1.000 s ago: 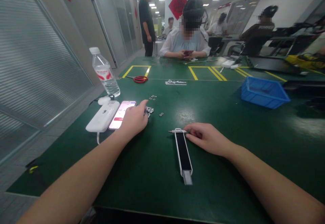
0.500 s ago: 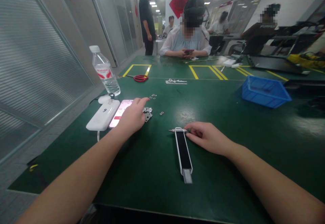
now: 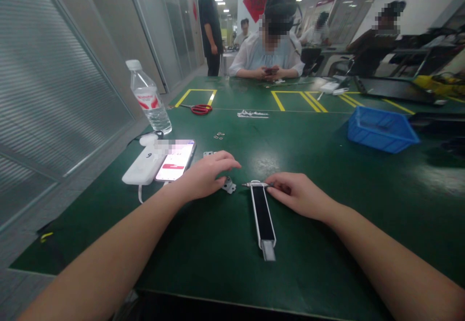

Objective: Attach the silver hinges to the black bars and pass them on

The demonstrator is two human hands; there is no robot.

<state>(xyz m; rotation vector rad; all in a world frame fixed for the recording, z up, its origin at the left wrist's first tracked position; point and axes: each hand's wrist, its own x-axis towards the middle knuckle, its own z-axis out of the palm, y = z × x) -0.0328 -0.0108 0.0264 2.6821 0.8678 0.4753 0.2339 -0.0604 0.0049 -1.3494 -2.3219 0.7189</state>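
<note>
My left hand [image 3: 207,175] is low over the table, index finger stretched out and thumb beneath. At its thumb is a small silver metal bracket [image 3: 229,185], partly covered by the hand, which appears to grip it. A second metal piece [image 3: 208,154] shows behind the fingers. My right hand [image 3: 294,190] rests on the table, its fingertips closed on the right end of a slim silver pen-like tool [image 3: 254,184] with a pointed left tip. That tool lies across the far end of a long black case with a white border [image 3: 262,214] and a grey end tab [image 3: 268,250].
Left of my left hand are a phone [image 3: 177,161], a white power bank [image 3: 141,166] and a water bottle [image 3: 148,98]. Beyond lie small nuts [image 3: 218,136], red-handled scissors [image 3: 201,109] and white strips [image 3: 252,114]. A blue bin [image 3: 381,129] stands right; a person [image 3: 267,61] sits opposite.
My left hand has moved right and nearer from beside the phone, and one metal bracket has shifted with it. The phone is less covered. My right hand stays on the pen-like tool.
</note>
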